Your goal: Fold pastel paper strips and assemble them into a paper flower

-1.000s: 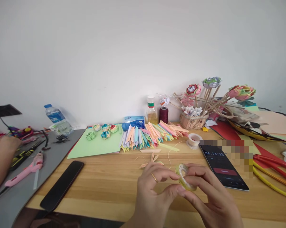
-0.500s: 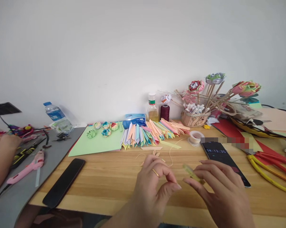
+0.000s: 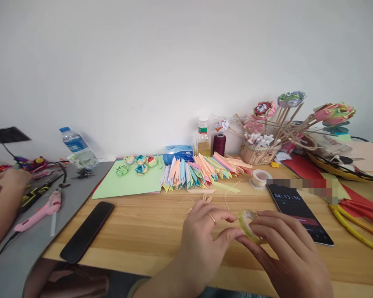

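Note:
A small roll of yellowish clear tape (image 3: 246,227) is held up above the wooden table, tilted so its ring opening shows. My right hand (image 3: 285,244) grips it from the right, fingers over the far side and thumb below. At its left edge, the index finger and thumb of my left hand (image 3: 206,236) close on the tape; their exact hold is partly hidden. Beyond my left hand lie a few small folded pale paper pieces (image 3: 206,198) and a thin cord (image 3: 226,194). A white spool (image 3: 259,180) stands behind my right hand.
Folded paper strips (image 3: 186,174) and paper rosettes on green sheets (image 3: 124,188) lie behind. At right are a phone with a timer (image 3: 298,211), scissors (image 3: 350,227) and a flower basket (image 3: 259,154). Left: a black phone (image 3: 87,231), pink glue gun (image 3: 40,215) and another person's hand (image 3: 14,180).
My left fingertips have come right to the tape roll, which has turned to show its ring. The whole view has shifted slightly, with table things appearing further right.

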Motion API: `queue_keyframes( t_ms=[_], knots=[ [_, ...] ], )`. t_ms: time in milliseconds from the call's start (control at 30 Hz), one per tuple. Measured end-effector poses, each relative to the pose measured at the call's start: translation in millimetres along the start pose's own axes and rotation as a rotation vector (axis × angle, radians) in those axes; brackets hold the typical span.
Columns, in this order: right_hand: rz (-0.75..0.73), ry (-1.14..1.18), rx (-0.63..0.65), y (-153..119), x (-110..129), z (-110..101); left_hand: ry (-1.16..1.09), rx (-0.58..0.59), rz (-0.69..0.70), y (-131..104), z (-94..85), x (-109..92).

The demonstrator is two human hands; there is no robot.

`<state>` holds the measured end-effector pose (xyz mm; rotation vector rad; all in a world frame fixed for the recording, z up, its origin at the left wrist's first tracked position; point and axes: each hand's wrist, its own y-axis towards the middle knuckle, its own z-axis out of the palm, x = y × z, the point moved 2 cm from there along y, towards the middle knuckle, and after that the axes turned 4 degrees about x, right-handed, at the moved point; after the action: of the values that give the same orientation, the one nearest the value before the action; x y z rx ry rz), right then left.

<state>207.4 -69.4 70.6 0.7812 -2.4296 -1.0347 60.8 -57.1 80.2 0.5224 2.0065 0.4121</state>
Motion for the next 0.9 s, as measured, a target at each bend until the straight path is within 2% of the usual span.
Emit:
queue_keyframes(
  t_ms=[133, 300, 467, 733, 900],
  knots=[
    [-0.044, -0.076, 0.023, 2, 4, -3, 0.173, -0.035, 0.199, -2, -3.2, -8],
    [-0.215, -0.175, 0.147, 10, 9, -12, 0.404, 0.044, 0.254, -4, -10.1, -17],
    [-0.333, -0.157, 0.192, 22, 12, -10, 0.552, 0.123, 0.294, -1, -9.1, -10],
    [-0.264, -0.079, 0.233, 18, 7, 2, 0.422, 0.046, 0.421, -1, -8.4, 2],
    [-0.187, -0.015, 0.263, 13, -1, 8, 0.205, 0.154, 0.354, 0, -13.3, 2]
  ],
)
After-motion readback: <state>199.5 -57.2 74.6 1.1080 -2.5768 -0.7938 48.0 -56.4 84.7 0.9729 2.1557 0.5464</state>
